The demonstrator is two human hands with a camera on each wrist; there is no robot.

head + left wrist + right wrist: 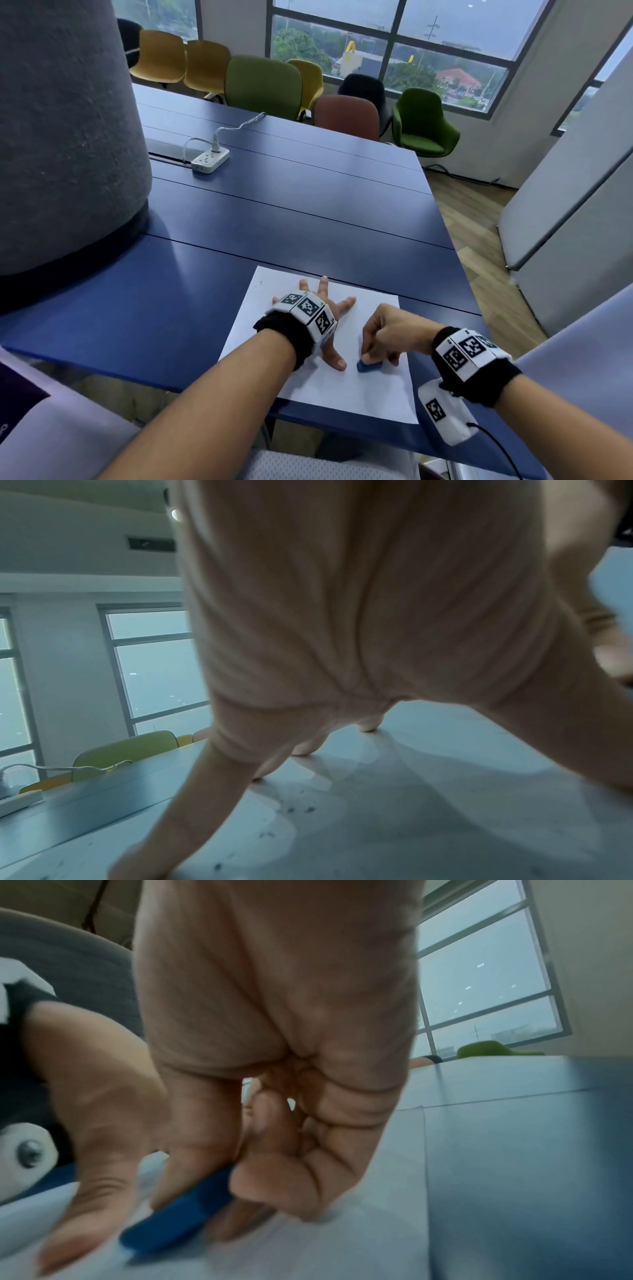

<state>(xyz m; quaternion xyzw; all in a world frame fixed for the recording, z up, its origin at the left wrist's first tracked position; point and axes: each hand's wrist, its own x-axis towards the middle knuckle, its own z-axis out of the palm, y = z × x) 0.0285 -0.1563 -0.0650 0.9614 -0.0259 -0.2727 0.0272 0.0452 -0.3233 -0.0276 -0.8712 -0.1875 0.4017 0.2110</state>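
A white sheet of paper (301, 383) lies at the near edge of the blue table (291, 212). My left hand (329, 308) is spread flat on the paper with straight fingers, pressing it down. My right hand (383, 337) pinches a small blue eraser (369, 366) and holds it against the paper just right of the left thumb. In the right wrist view the eraser (178, 1215) sits under my curled fingers (274, 1177), with the left thumb close beside it. In the left wrist view dark smudges and crumbs (294, 808) dot the paper (428, 818).
A white power strip (209, 160) with a plugged cable lies far back on the table. A large grey felt column (65, 137) stands on the table at left. Coloured chairs (263, 85) line the far side. A grey partition (575, 178) stands at right.
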